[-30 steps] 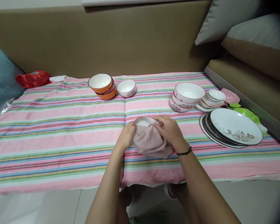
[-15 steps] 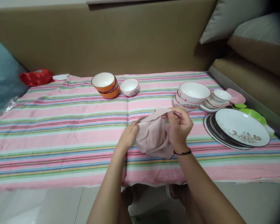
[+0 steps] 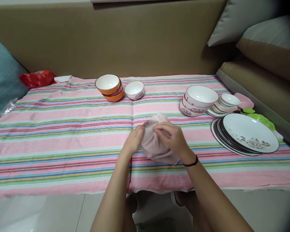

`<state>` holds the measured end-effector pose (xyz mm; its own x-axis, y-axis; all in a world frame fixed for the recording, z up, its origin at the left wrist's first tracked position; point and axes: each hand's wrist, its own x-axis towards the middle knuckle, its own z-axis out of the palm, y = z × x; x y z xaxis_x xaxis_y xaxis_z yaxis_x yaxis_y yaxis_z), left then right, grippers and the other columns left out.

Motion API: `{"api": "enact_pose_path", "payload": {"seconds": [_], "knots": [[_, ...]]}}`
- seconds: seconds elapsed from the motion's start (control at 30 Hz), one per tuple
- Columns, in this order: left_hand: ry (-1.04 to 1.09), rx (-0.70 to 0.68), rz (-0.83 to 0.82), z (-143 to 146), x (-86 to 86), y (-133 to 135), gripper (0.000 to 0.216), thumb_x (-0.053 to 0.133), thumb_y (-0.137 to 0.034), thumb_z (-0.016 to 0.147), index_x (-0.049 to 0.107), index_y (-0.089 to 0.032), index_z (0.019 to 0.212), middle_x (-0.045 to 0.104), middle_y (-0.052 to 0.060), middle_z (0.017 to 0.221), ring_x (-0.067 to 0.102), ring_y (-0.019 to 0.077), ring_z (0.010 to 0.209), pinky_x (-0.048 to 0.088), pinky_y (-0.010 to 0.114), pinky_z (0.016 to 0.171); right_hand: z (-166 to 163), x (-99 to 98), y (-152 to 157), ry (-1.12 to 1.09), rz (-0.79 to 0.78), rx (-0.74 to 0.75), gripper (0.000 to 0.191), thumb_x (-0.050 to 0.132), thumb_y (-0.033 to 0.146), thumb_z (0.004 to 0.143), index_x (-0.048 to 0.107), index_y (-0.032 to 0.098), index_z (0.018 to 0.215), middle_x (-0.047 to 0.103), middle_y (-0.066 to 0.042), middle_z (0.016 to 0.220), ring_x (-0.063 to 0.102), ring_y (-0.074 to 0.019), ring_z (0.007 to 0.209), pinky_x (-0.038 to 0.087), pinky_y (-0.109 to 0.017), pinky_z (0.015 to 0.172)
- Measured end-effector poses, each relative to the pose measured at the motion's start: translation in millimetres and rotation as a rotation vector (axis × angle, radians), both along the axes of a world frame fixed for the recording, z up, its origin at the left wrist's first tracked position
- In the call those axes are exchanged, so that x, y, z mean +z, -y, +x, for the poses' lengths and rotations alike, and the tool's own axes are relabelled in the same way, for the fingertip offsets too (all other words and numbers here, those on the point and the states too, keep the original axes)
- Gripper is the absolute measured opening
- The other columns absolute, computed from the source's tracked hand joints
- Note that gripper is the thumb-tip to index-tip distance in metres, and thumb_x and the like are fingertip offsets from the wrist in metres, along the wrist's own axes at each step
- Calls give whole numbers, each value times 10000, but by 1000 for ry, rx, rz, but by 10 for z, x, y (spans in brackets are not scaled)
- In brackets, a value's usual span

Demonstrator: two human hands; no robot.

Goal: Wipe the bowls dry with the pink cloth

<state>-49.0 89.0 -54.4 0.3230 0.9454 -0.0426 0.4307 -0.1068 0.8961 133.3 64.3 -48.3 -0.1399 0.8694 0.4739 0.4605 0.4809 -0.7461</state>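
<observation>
In the head view a dusty-pink cloth (image 3: pixel 157 151) is draped over and into a bowl, and only a short piece of the bowl's rim (image 3: pixel 147 123) shows at the upper left. My left hand (image 3: pixel 134 140) grips the bowl's left side, thumb over the red-edged rim. Above the cloth, my right hand (image 3: pixel 173 139) has thumb and fingers pinched together on the fabric over the bowl's opening. The cloth hides the rest of the bowl, and a loose corner trails toward the lower right.
Orange bowls (image 3: pixel 110 87) are stacked at the back, beside a single white bowl (image 3: pixel 134 90). To the right stand stacked white bowls (image 3: pixel 195 104), small dishes (image 3: pixel 228 100), large plates (image 3: pixel 251 132) and a green leaf-shaped dish (image 3: pixel 264 121). A red bundle (image 3: pixel 38 79) lies far left.
My right hand has moved left and slightly down from the cloth's upper right edge to over the bowl's opening. The cloth's lifted edge has folded inward. My left hand stays in place.
</observation>
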Motion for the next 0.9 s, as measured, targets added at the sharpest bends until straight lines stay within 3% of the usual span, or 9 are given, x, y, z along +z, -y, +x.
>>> {"api": "enact_pose_path", "payload": {"seconds": [0.13, 0.23, 0.33, 0.47, 0.67, 0.9], "knots": [[-24, 18, 15, 9, 0, 8, 484, 272, -409, 960, 586, -165, 1237, 636, 88, 1237, 549, 243, 1165, 369, 368, 1040, -126, -98, 67, 451, -161, 77, 188, 502, 139, 878, 644, 163, 757, 672, -53, 778, 610, -183, 739, 448, -300, 690], [-64, 22, 10, 34, 4, 29, 488, 265, -444, 959, 607, -163, 1166, 657, 103, 1162, 575, 253, 1094, 399, 385, 989, -158, -178, 101, 608, -239, 44, 205, 473, 143, 895, 638, 145, 773, 663, -70, 789, 605, -192, 736, 442, -306, 679], [-53, 16, -1, 66, 8, 58, 460, 290, -440, 958, 584, -177, 1195, 653, 102, 1176, 571, 252, 1114, 392, 386, 995, -153, -210, 126, 595, -202, 52, 153, 509, 145, 875, 641, 125, 949, 660, -113, 994, 599, -237, 949, 474, -358, 839], [14, 36, -16, 93, 5, 82, 469, 301, -495, 953, 609, -206, 1158, 658, 80, 1174, 574, 244, 1113, 394, 371, 995, -131, -195, 147, 526, -90, 61, 340, 540, 167, 851, 580, 141, 1188, 571, -138, 1233, 482, -274, 1202, 402, -449, 1043], [101, 34, -18, 106, -16, 68, 477, 285, -505, 956, 628, -199, 1084, 657, 72, 1140, 578, 233, 1078, 409, 359, 970, -119, -200, 192, 582, 16, 51, 484, 541, 303, 884, 490, 153, 1340, 470, -152, 1374, 376, -304, 1323, 294, -507, 1141], [33, 47, 11, 103, 51, 91, 432, 272, -492, 957, 583, -192, 940, 655, 62, 1001, 582, 226, 970, 415, 356, 896, -128, -196, 239, 604, 36, 13, 490, 570, 375, 879, 520, 180, 1326, 415, -172, 1364, 328, -332, 1343, 301, -520, 1132]]}}
